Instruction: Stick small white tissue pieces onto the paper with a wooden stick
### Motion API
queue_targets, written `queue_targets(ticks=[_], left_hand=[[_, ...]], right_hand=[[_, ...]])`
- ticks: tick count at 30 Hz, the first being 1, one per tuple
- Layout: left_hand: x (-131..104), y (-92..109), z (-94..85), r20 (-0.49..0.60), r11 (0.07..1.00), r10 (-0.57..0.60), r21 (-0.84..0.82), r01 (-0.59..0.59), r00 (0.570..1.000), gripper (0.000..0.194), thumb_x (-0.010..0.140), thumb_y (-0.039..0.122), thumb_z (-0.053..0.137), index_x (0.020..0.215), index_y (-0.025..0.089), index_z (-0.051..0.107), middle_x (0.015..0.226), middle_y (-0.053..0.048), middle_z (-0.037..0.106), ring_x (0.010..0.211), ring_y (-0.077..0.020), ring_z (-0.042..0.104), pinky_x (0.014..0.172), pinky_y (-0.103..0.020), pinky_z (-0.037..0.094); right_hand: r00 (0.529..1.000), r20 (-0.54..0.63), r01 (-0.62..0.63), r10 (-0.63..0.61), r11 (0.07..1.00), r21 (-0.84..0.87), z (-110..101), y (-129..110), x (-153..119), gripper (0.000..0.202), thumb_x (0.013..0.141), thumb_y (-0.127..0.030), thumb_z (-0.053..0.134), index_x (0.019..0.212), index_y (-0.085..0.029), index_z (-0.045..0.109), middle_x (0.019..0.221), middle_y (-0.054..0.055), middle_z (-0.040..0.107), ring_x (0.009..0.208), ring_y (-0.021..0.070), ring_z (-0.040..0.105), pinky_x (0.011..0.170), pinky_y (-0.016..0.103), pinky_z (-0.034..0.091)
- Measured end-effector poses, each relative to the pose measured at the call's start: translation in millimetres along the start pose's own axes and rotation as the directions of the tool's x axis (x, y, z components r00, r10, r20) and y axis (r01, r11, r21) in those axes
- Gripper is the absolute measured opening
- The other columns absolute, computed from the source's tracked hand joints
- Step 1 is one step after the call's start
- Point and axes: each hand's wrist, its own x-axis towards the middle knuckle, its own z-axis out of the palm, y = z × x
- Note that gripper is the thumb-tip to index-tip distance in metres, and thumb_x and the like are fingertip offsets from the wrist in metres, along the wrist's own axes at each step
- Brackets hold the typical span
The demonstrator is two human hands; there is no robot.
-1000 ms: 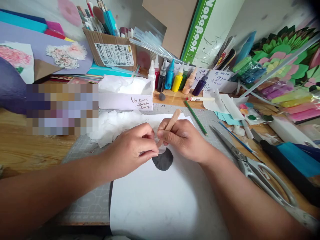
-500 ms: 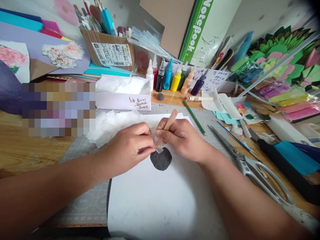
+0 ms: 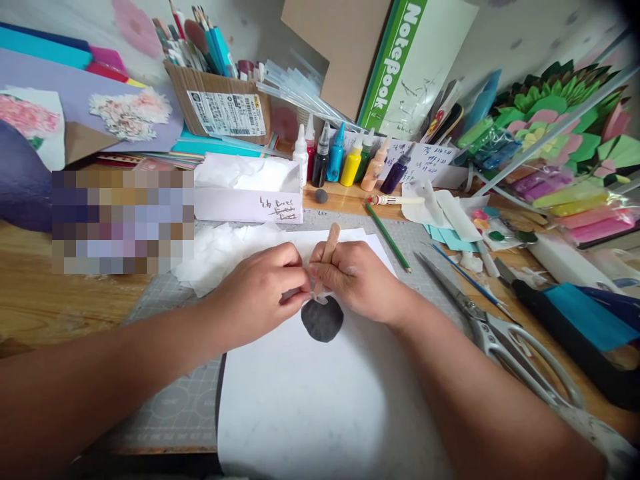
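Observation:
In the head view my right hand [image 3: 350, 273] is closed round a wooden craft stick [image 3: 332, 241], held steeply with its upper end sticking out above the fist. The stick's lower end meets a small translucent whitish scrap [image 3: 321, 299]. My left hand [image 3: 267, 283] is closed, thumb and forefinger pinching at the scrap's left side; the fingertips are partly hidden. Just below both hands a flat black disc [image 3: 323, 322] lies on white paper [image 3: 300, 400], and the scrap overlaps its top edge.
White tissue [image 3: 220, 250] lies left of the hands, before a white paper box [image 3: 250, 205]. Paint bottles [image 3: 350, 160] line the back. A green pencil [image 3: 387, 237], large scissors [image 3: 480, 323] and a thin blue brush [image 3: 465, 277] lie to the right on the cutting mat [image 3: 170, 407].
The craft stick has tipped more upright, its top moving left and slightly down. My right hand has shifted slightly left; my left hand stays nearly in place.

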Motion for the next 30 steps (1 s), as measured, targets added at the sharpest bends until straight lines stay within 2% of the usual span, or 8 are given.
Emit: queue_targets(ticks=[11, 16, 23, 26, 28, 30], left_hand=[[0.7, -0.9, -3.2, 0.005, 0.999, 0.005, -0.042, -0.005, 1.000, 0.016, 0.082, 0.014, 0.055, 0.072, 0.017, 0.067, 0.077, -0.001, 0.050, 0.068, -0.0126, 0.049, 0.059, -0.026, 0.039], [1.4, -0.4, -3.7, 0.012, 0.999, 0.000, -0.047, 0.001, 1.000, 0.013, 0.082, 0.015, 0.057, 0.073, 0.017, 0.066, 0.078, -0.002, 0.051, 0.070, -0.0131, 0.050, 0.062, -0.026, 0.040], [2.3, 1.6, -3.0, 0.018, 0.999, -0.008, -0.048, 0.009, 1.000, 0.014, 0.082, 0.016, 0.056, 0.072, 0.017, 0.066, 0.078, -0.002, 0.052, 0.071, -0.0132, 0.051, 0.062, -0.025, 0.041], [2.9, 0.0, -8.9, -0.055, 0.999, 0.011, -0.049, -0.013, 0.998, 0.013, 0.083, 0.015, 0.055, 0.077, 0.016, 0.066, 0.080, -0.002, 0.054, 0.074, -0.0132, 0.053, 0.065, -0.025, 0.042], [3.8, -6.0, -19.6, -0.128, 0.999, -0.004, -0.038, -0.001, 0.992, 0.013, 0.083, 0.016, 0.053, 0.080, 0.016, 0.066, 0.081, -0.002, 0.056, 0.075, -0.0132, 0.055, 0.066, -0.025, 0.043], [4.7, -17.5, -36.3, -0.214, 0.997, -0.079, 0.004, 0.081, 0.974, 0.013, 0.083, 0.018, 0.054, 0.080, 0.016, 0.066, 0.080, -0.002, 0.058, 0.072, -0.0132, 0.054, 0.065, -0.025, 0.043]], right_hand=[[0.993, -0.075, -0.078, 0.093, 0.979, 0.191, 1.7, 7.9, 4.3, 0.024, 0.085, -0.013, 0.047, 0.062, -0.017, 0.052, 0.062, -0.002, 0.054, 0.059, 0.0114, 0.050, 0.060, 0.023, 0.037], [0.999, -0.028, -0.039, 0.043, 0.989, 0.142, 0.9, 6.2, 3.8, 0.027, 0.086, -0.014, 0.047, 0.060, -0.018, 0.050, 0.061, -0.002, 0.055, 0.060, 0.0115, 0.051, 0.060, 0.022, 0.037], [0.997, 0.040, -0.065, 0.062, 0.995, 0.078, 2.0, -0.7, 3.7, 0.027, 0.087, -0.014, 0.047, 0.062, -0.017, 0.054, 0.063, 0.000, 0.058, 0.061, 0.0121, 0.052, 0.060, 0.023, 0.037], [0.997, 0.026, -0.074, 0.071, 0.986, 0.147, 2.7, 2.2, 3.6, 0.025, 0.086, -0.015, 0.047, 0.062, -0.018, 0.053, 0.062, -0.001, 0.057, 0.060, 0.0124, 0.052, 0.059, 0.023, 0.037], [0.994, -0.058, -0.075, 0.095, 0.958, 0.277, 0.4, 6.0, 2.2, 0.023, 0.085, -0.019, 0.048, 0.062, -0.018, 0.051, 0.059, -0.001, 0.054, 0.057, 0.0120, 0.050, 0.058, 0.024, 0.038], [0.975, -0.167, -0.059, 0.145, 0.899, 0.434, -3.8, 9.2, 0.0, 0.021, 0.085, -0.024, 0.050, 0.064, -0.018, 0.051, 0.057, -0.002, 0.052, 0.054, 0.0116, 0.050, 0.055, 0.024, 0.037]])
